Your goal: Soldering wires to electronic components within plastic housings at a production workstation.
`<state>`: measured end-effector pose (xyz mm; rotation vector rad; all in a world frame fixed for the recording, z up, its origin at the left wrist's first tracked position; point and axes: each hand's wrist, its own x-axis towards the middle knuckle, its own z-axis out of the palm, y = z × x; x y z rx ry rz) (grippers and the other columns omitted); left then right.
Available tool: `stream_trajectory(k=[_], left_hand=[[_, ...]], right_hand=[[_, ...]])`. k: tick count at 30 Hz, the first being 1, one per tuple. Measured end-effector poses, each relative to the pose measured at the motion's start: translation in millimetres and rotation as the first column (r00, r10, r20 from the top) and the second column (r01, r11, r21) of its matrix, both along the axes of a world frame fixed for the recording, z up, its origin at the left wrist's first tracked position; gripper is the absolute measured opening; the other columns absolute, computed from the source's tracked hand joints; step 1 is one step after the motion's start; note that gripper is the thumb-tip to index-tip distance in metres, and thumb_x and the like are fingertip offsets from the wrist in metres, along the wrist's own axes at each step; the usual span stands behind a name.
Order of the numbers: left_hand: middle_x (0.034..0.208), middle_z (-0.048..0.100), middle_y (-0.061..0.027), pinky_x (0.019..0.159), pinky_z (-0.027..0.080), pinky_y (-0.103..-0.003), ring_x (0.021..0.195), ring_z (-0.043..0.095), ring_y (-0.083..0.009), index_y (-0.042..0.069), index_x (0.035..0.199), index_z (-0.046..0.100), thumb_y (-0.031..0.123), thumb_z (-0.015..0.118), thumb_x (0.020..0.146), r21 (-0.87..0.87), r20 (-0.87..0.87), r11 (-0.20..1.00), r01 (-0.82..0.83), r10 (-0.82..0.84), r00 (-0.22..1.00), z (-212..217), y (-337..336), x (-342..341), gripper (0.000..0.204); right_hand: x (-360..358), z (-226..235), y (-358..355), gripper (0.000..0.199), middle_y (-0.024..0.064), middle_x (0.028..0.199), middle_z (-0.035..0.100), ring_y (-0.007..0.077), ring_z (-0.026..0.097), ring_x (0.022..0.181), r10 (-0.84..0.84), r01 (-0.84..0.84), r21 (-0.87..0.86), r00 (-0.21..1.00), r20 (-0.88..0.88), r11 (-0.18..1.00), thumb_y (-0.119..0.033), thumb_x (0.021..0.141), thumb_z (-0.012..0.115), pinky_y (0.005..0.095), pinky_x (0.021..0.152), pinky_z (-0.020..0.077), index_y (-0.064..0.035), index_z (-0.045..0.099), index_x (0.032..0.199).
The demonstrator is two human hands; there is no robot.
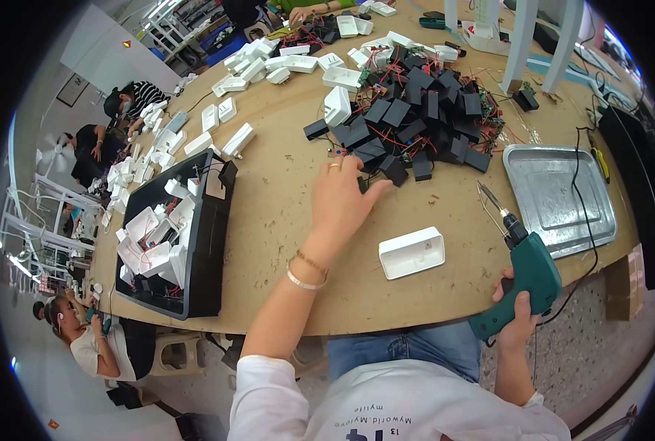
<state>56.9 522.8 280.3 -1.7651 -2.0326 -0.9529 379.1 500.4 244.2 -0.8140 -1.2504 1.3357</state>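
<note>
My left hand [344,197] reaches forward across the wooden table [283,176] and its fingers touch a black component at the near edge of a big pile of black modules with red wires [415,117]. Whether it grips one is unclear. My right hand [518,312] holds a green soldering gun [522,275] by its grip at the table's front edge, tip pointing away toward the pile. A white plastic housing [412,252] lies on the table between my two hands.
A metal tray [559,191] lies at the right. A black bin with white housings [173,242] stands at the left. Several more white housings [254,66] are spread over the far left. Other people sit around the table's left side and far end.
</note>
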Motion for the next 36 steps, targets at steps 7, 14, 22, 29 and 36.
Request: stream_trajectory(k=[7, 14, 22, 29, 36], left_hand=[[0.081, 0.059, -0.0176, 0.071, 0.049, -0.042, 0.076, 0.059, -0.0337, 0.000, 0.091, 0.058, 0.015, 0.067, 0.075, -0.476, 0.016, 0.868, -0.142, 0.170, 0.985, 14.9, -38.8, -38.9, 0.024], [0.090, 0.065, -0.0060, 0.075, 0.049, -0.027, 0.084, 0.061, -0.0136, 0.000, 0.096, 0.061, 0.007, 0.059, 0.090, 0.176, 0.946, 0.972, 0.157, -0.211, 0.245, 30.8, -111.5, -81.4, 0.010], [0.097, 0.063, -0.0146, 0.076, 0.050, -0.035, 0.084, 0.062, -0.0276, -0.005, 0.097, 0.062, 0.020, 0.078, 0.072, -0.713, 0.254, 0.701, 0.021, 0.231, 0.939, 40.7, -133.2, -75.6, 0.038], [0.104, 0.060, -0.0222, 0.083, 0.048, -0.039, 0.097, 0.058, -0.0349, -0.004, 0.118, 0.051, 0.036, 0.081, 0.070, -0.396, 0.111, 0.904, -0.163, 0.223, 0.969, 15.6, -90.3, -41.9, 0.069], [0.096, 0.065, -0.0168, 0.071, 0.050, -0.033, 0.081, 0.064, -0.0236, -0.006, 0.122, 0.051, 0.016, 0.068, 0.084, -0.447, 0.585, 0.895, 0.000, 0.292, 0.757, 17.7, -111.6, -47.1, 0.047]], right_hand=[[0.9, -8.3, -2.4, 0.049, 0.0133, 0.107, 0.058, 0.0142, 0.055, 0.077, -0.059, 0.059, 0.029, 0.998, 0.014, 0.998, -0.035, 0.095, 0.048, 0.0290, 0.073, 0.0453, 0.0065, 0.052, 0.119], [2.4, -6.1, 1.5, 0.051, 0.0142, 0.109, 0.058, 0.0146, 0.055, 0.076, 0.023, -0.024, 0.011, 0.998, 0.051, 1.000, -0.037, 0.094, 0.050, 0.0312, 0.076, 0.0462, 0.0065, 0.051, 0.120], [-1.1, -6.1, 3.1, 0.046, 0.0142, 0.109, 0.057, 0.0147, 0.054, 0.074, -0.045, 0.044, 0.050, 0.999, 0.019, 0.998, -0.034, 0.095, 0.048, 0.0335, 0.079, 0.0468, 0.0051, 0.051, 0.119], [-4.5, -3.6, 0.5, 0.046, 0.0138, 0.108, 0.057, 0.0146, 0.053, 0.075, -0.047, 0.046, 0.029, 0.997, 0.057, 0.999, -0.035, 0.095, 0.047, 0.0320, 0.079, 0.0452, 0.0041, 0.051, 0.119], [-5.8, -1.2, -1.1, 0.046, 0.0134, 0.107, 0.057, 0.0148, 0.053, 0.077, -0.073, 0.072, 0.033, 0.996, 0.053, 0.997, -0.037, 0.095, 0.048, 0.0307, 0.078, 0.0438, 0.0044, 0.052, 0.117]])
